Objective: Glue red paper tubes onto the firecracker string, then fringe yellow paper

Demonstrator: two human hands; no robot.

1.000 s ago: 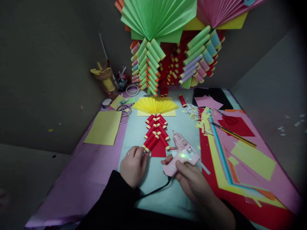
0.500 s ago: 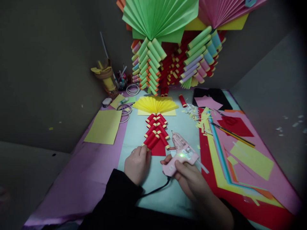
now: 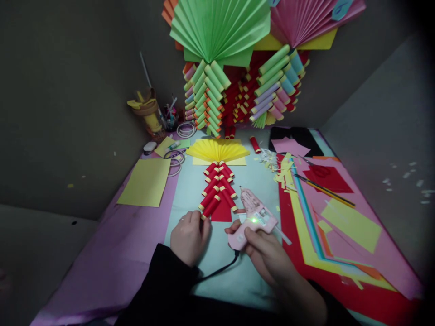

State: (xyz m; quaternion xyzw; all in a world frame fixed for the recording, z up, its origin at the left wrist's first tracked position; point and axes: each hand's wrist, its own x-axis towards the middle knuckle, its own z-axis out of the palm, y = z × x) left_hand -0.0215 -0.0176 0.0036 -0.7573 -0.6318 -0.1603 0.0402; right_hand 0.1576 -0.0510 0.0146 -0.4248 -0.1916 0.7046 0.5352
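Observation:
My left hand (image 3: 190, 237) is closed at the lower end of a red paper roll (image 3: 211, 207) with pale yellow ends. This roll is the lowest on the left of two slanting rows of similar rolls. A red paper strip (image 3: 221, 213) shows beneath the rows, and a pleated yellow paper fan (image 3: 218, 150) tops them. My right hand (image 3: 265, 249) grips a pink glue gun (image 3: 253, 222) with a green light lit. Its nozzle points up and away, right of the rolls, and a clear glue stick sticks out of its back.
Folded-paper hangings, with a green fan (image 3: 217, 31) and a pink fan (image 3: 299, 22), hang behind the table. Coloured sheets (image 3: 350, 226), a pencil (image 3: 326, 191) and paper scraps lie on the right. Left are a yellow sheet (image 3: 144, 181) and tape rings (image 3: 175, 162). A black cable (image 3: 217, 273) runs from the glue gun.
The lowest left roll has shifted left and down, lining up below its row, and my left hand has moved slightly left and down with it. The glue gun is still in my right hand.

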